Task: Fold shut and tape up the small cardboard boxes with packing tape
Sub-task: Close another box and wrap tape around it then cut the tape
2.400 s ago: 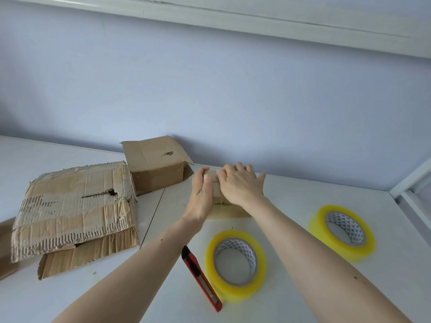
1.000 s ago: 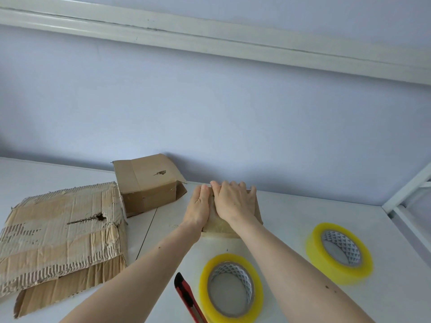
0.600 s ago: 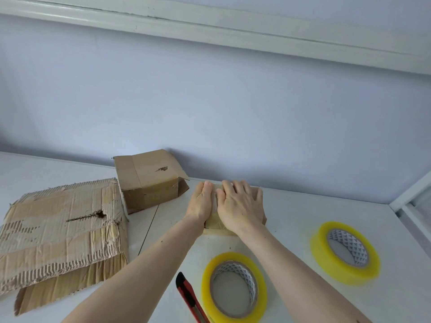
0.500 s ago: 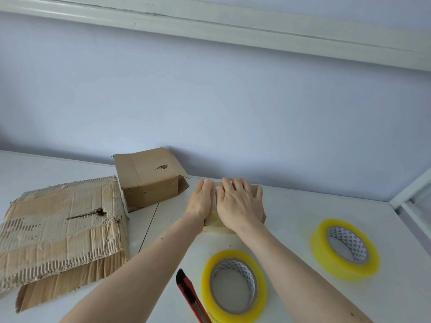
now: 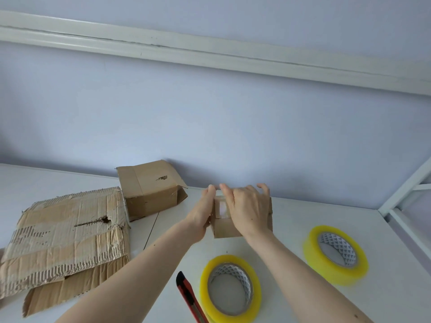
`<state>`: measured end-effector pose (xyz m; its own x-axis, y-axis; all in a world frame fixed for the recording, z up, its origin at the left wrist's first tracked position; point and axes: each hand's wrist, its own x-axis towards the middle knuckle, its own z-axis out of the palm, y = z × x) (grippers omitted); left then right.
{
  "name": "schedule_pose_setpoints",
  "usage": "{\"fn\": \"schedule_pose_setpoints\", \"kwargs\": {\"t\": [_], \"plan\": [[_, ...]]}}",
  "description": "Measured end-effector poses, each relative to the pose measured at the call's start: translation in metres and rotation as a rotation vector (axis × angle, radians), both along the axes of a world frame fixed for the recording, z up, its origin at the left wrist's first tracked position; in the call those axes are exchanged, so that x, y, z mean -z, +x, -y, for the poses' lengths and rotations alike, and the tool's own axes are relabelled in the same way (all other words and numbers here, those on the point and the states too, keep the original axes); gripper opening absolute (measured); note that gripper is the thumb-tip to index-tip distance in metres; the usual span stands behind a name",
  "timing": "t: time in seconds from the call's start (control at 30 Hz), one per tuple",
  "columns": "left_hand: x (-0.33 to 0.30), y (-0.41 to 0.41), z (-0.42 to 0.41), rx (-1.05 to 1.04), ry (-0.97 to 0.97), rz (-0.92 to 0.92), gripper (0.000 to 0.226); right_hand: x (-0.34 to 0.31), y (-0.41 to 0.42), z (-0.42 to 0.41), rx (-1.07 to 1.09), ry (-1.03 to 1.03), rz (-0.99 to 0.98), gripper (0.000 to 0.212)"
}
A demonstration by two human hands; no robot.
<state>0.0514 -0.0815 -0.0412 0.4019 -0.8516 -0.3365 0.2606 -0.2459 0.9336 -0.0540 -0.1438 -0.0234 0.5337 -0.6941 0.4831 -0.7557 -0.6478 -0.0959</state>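
A small brown cardboard box (image 5: 224, 230) stands on the white table (image 5: 291, 231) near the wall, mostly hidden by my hands. A strip of clear tape (image 5: 221, 207) shows on its near face. My left hand (image 5: 201, 216) grips the box's left side, fingers reaching up to its top edge. My right hand (image 5: 247, 209) lies over the top and front, fingers curled over the far edge. A second small box (image 5: 149, 192), one end flap ajar, sits to the left by the wall.
Two yellow tape rolls lie flat: one (image 5: 231, 290) near me, one (image 5: 335, 258) at the right. A red utility knife (image 5: 189, 297) lies beside the near roll. Torn flattened cardboard (image 5: 65, 231) covers the left. A white metal frame (image 5: 405, 199) borders the table's right side.
My hands pressed flat on the box top before; now both grip the box at its edges. It looks tipped up, its taped near face showing.
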Motion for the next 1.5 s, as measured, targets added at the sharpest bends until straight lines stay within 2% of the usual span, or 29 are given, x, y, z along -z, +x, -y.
{"fn": "schedule_pose_setpoints", "kwargs": {"t": [0.07,0.27,0.33,0.43,0.5,0.57,0.7,0.8,0.87,1.03,1.17,1.23,1.33,1.43,1.5], "plan": [[-0.002,0.000,-0.010,0.045,-0.062,0.012,0.060,-0.013,0.007,0.003,-0.008,0.115,-0.105,0.074],[0.017,0.004,-0.026,0.071,-0.079,0.136,0.087,-0.007,0.028,0.000,0.014,0.326,-0.103,0.062],[0.025,0.005,-0.021,0.003,-0.067,0.155,0.083,-0.009,0.031,0.000,0.028,0.339,-0.121,0.061],[0.018,0.003,-0.015,-0.050,-0.065,0.171,0.064,-0.006,0.028,-0.001,0.014,0.390,-0.223,0.055],[0.019,0.004,-0.011,-0.061,-0.048,0.161,0.061,0.001,0.024,-0.002,0.029,0.421,-0.237,0.062],[0.025,0.006,-0.006,-0.075,-0.025,0.127,0.062,0.006,0.023,-0.001,0.054,0.421,-0.234,0.067],[0.029,0.009,-0.002,-0.114,0.013,0.104,0.058,0.007,0.029,0.000,0.040,0.425,-0.237,0.064],[0.025,0.007,-0.003,-0.131,0.019,0.120,0.053,0.006,0.022,0.000,-0.046,0.433,-0.217,0.051],[0.026,0.010,-0.002,-0.145,0.024,0.104,0.051,0.008,0.014,-0.001,-0.136,0.424,-0.259,0.050],[0.030,0.010,0.002,-0.122,0.056,0.097,0.054,0.018,0.003,-0.009,-0.160,0.272,-0.295,0.079],[0.029,0.013,0.003,-0.111,0.078,0.094,0.057,0.016,-0.006,-0.009,-0.254,0.277,-0.247,0.081],[0.024,0.014,0.005,-0.126,0.078,0.084,0.055,0.018,-0.017,-0.012,-0.279,0.149,-0.212,0.083],[0.011,0.015,0.006,-0.131,0.128,0.060,0.055,0.023,-0.024,-0.013,-0.270,-0.024,-0.154,0.072],[0.001,0.014,-0.003,-0.052,0.063,0.026,0.057,0.002,-0.013,0.001,-0.261,0.053,-0.027,0.071],[0.003,0.013,-0.011,0.028,-0.003,0.078,0.062,-0.016,-0.002,0.011,-0.238,0.191,-0.109,0.068]]}}
